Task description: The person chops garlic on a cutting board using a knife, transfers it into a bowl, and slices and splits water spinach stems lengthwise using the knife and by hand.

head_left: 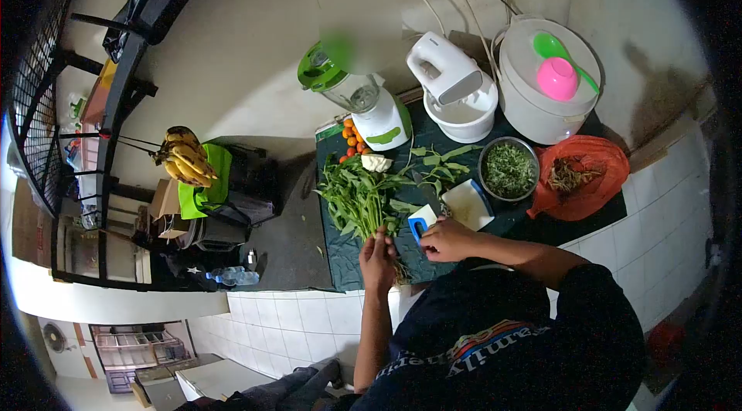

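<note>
My left hand (377, 258) is closed around the lower stems of a bunch of leafy greens (357, 193), whose leaves spread away from me over the dark green table cover; roots hang below the fingers. Beside it, my right hand (447, 239) is closed over the near edge of a white cutting board (469, 206) with a blue rim and handle slot. What looks like a knife (427, 188) points away from that hand, its handle mostly hidden by the fingers. A metal bowl of chopped greens (508, 169) stands right of the board. Loose leaves (442, 168) lie beyond it.
At the back stand a blender (379, 121), a white stand mixer (456, 86) and a large white lidded container (541, 79). Small orange fruits (352, 137) lie near the blender. A red plastic bag (599, 187) holds root trimmings. Bananas (185, 157) hang at left.
</note>
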`<state>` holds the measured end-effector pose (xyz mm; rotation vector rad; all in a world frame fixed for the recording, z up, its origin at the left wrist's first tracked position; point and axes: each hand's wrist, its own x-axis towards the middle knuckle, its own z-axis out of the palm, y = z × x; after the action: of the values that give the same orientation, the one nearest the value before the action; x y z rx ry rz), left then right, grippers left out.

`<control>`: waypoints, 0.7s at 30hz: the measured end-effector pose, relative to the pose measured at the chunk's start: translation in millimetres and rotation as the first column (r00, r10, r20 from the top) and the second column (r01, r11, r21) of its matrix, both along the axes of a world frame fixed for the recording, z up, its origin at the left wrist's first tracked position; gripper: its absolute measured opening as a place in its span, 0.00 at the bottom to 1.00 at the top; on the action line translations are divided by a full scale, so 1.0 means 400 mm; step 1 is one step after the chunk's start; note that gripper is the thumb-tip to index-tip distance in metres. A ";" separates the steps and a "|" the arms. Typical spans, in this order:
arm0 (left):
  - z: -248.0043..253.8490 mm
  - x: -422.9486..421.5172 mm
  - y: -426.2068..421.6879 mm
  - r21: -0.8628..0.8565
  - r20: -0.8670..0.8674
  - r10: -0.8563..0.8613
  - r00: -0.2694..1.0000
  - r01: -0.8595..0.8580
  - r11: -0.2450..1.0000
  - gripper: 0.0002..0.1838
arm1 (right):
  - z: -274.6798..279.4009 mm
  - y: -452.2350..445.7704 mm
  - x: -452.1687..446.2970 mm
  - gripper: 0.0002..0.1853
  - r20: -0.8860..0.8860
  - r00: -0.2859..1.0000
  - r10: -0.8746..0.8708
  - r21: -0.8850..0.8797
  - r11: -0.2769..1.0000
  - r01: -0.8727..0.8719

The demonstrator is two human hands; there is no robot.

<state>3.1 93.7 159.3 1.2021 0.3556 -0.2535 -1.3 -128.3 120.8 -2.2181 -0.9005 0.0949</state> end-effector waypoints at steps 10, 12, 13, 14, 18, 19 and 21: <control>-0.007 -0.082 0.046 0.118 0.043 -0.084 0.996 0.078 0.990 0.19 | -0.119 -0.127 0.285 0.07 0.203 0.889 -0.411 0.035 0.910 0.413; 0.002 -0.104 0.059 0.123 0.061 -0.095 0.994 0.087 0.989 0.19 | -0.154 -0.119 0.279 0.09 0.374 0.802 -0.465 -0.020 0.861 0.508; 0.008 -0.118 0.063 0.122 0.076 -0.111 0.991 0.101 0.987 0.19 | -0.165 -0.113 0.266 0.12 0.538 0.688 -0.487 -0.059 0.792 0.607; 0.011 -0.134 0.077 0.134 0.066 -0.092 0.994 0.083 0.988 0.20 | -0.178 -0.110 0.243 0.16 0.451 0.753 -0.479 -0.107 0.809 0.578; 0.036 -0.199 0.144 0.201 0.052 -0.109 0.993 0.096 0.975 0.19 | -0.193 -0.072 0.148 0.19 -0.088 0.815 -0.573 -0.299 0.796 0.527; 0.031 -0.212 0.154 0.205 0.042 -0.102 0.994 0.091 0.974 0.19 | -0.159 -0.059 0.117 0.19 -0.099 0.818 -0.566 -0.300 0.801 0.518; 0.020 -0.235 0.168 0.229 -0.046 -0.135 0.990 0.142 0.963 0.20 | -0.104 -0.032 0.044 0.22 -0.307 0.753 -0.583 -0.456 0.784 0.421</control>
<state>-90.9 161.0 167.3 1.4571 0.3344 -0.3591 16.4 -141.0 79.2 -2.5552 0.0045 0.5111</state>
